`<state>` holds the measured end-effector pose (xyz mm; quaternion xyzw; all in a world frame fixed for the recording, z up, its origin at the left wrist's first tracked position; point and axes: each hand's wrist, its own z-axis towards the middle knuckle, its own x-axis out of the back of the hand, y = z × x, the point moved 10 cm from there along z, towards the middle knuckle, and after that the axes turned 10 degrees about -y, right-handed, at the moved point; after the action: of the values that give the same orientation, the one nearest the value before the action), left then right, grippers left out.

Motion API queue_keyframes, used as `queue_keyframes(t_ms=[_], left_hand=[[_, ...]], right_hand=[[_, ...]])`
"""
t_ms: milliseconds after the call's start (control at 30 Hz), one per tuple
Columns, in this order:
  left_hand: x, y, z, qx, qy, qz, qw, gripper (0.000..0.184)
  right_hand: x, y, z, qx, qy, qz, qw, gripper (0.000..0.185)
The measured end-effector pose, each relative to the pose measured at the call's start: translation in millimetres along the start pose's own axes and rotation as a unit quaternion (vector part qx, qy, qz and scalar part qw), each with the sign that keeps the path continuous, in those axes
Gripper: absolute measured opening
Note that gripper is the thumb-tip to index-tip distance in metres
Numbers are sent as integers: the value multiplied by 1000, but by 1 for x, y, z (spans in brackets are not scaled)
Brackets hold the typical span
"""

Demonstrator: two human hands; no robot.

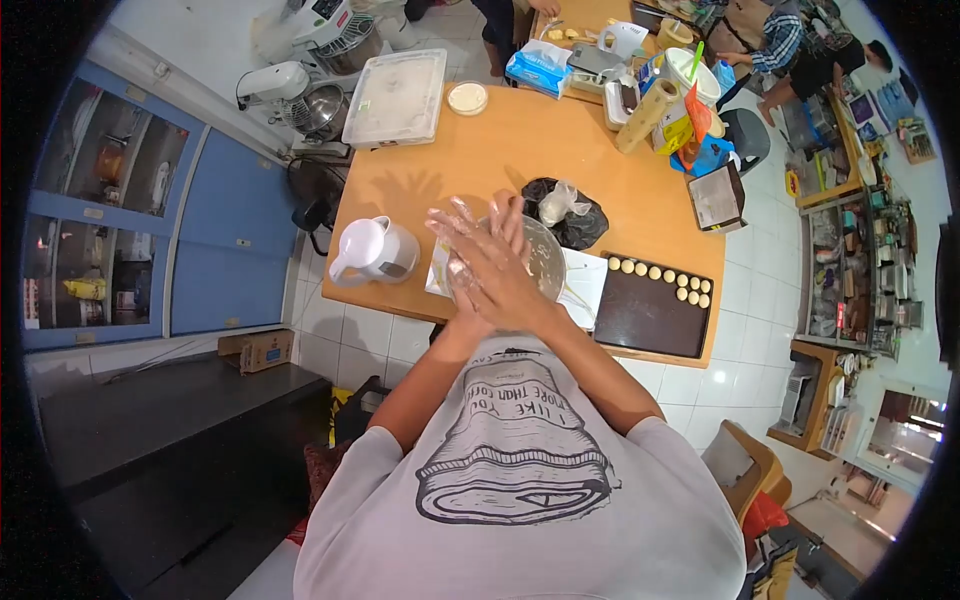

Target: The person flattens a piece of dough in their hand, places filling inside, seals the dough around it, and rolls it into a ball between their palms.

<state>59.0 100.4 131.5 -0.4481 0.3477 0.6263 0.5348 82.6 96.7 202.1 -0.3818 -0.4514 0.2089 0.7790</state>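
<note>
My left hand (480, 300) and my right hand (492, 258) are pressed palm to palm above a metal bowl (548, 262), fingers stretched out and dusted with something white. Whether anything lies between the palms is hidden. The bowl rests on white paper (588, 285). A black plastic bag (583, 228) with a clear knotted bag (560, 203) on it lies just behind the bowl. To the right, a dark tray (648, 318) holds several small pale dough balls (655, 272) along its far edge and right corner.
A white jug (378, 250) stands left of the bowl. Farther back are a lidded plastic box (398, 98), a round container (467, 98) and a stand mixer (290, 90). Packets and a tub (690, 75) crowd the back right. Other people stand beyond the table (540, 140).
</note>
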Motion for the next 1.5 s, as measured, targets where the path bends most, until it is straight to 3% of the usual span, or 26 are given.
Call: queue_keyframes(t_ms=[67, 167, 233, 300, 467, 567, 667, 767, 867, 933, 1000, 1067, 1133, 1200, 1267, 1367, 1500], left_hand=[[0, -4, -5, 33, 147, 189, 970, 86], [-14, 14, 2, -4, 131, -65, 989, 79], [22, 14, -3, -12, 87, 136, 987, 81], [17, 15, 2, -14, 70, 234, 970, 82], [-22, 23, 12, 17, 103, 222, 969, 85], [26, 15, -8, 8, 80, 240, 968, 88], [9, 23, 4, 9, 101, 242, 965, 89], [-7, 27, 13, 14, 126, 243, 962, 91], [9, 2, -2, 76, 39, 287, 954, 94], [14, 16, -1, 40, 129, 222, 966, 95], [14, 20, 1, 23, 149, 200, 968, 92], [11, 15, 5, 28, 100, 223, 969, 85], [0, 2, 0, -3, 35, 58, 998, 84], [-2, 0, -2, -7, 10, 29, 1000, 84], [9, 3, 1, 18, 25, 136, 990, 84], [30, 10, -1, 50, 47, 295, 953, 84], [58, 4, -11, 17, 45, 176, 983, 82]], right_hand=[[6, 13, 5, 22, 1, -20, 1000, 57], [11, 15, 3, 10, 30, -83, 996, 64], [1, 5, 2, 40, 29, -72, 996, 62], [1, 2, 4, 49, 25, -66, 996, 60], [11, 12, 6, 27, 47, -42, 998, 56], [-1, -5, 3, 77, 26, -31, 996, 56], [10, 13, 7, 40, 25, -62, 997, 57], [-4, 16, 5, 52, 15, -68, 996, 71], [-6, 9, 6, 64, -5, -28, 998, 59], [7, 15, 7, 52, 18, -36, 998, 59], [10, 11, 8, 50, 21, -52, 997, 62], [-1, -2, 5, 58, 5, -78, 995, 69], [2, 7, 8, 51, 13, -60, 997, 62], [6, 14, 9, 39, 24, -56, 997, 59], [12, 18, 7, 23, 37, -67, 997, 57], [-12, 10, 2, 51, -16, 44, 998, 66], [-3, 22, 7, 20, 13, -29, 999, 69]])
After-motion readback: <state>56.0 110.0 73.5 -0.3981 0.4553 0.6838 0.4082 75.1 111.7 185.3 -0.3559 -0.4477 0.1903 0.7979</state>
